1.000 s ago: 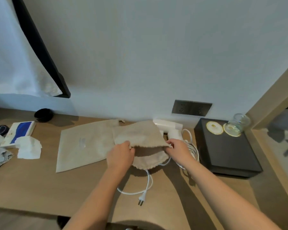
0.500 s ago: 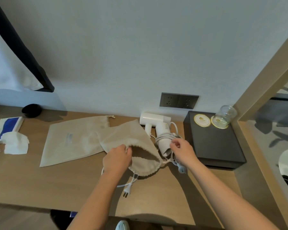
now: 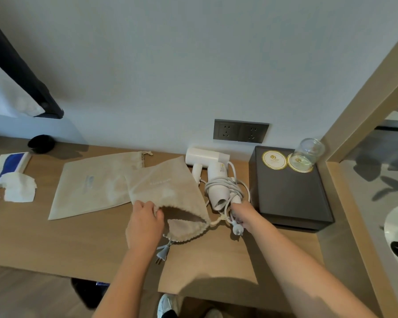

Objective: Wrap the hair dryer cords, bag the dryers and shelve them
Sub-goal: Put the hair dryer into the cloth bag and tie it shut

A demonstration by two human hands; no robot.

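Note:
A beige drawstring bag [image 3: 168, 189] lies on the wooden desk [image 3: 78, 244] with its mouth toward me. My left hand [image 3: 145, 219] pinches the bag's upper rim and holds the mouth apart. A white hair dryer [image 3: 218, 187] with its cord wrapped around the body lies right of the bag. My right hand [image 3: 241, 213] grips that dryer's handle and cord, its plug [image 3: 237, 229] hanging beside the hand. A second white dryer [image 3: 205, 157] rests behind, by the wall. Another plug [image 3: 162, 253] and cord poke out from under the bag. A second flat beige bag [image 3: 94, 182] lies to the left.
A black box [image 3: 290, 198] with two gold coasters and an upturned glass [image 3: 308, 152] stands at the right. A grey wall socket [image 3: 240, 130] is behind the dryers. A crumpled tissue [image 3: 19, 187], a blue-white packet [image 3: 7, 166] and a black bowl [image 3: 40, 143] sit at far left.
My right hand left the bag's rim and took hold of the cord-wrapped dryer. The left hand keeps the bag's mouth apart. The view shifted right.

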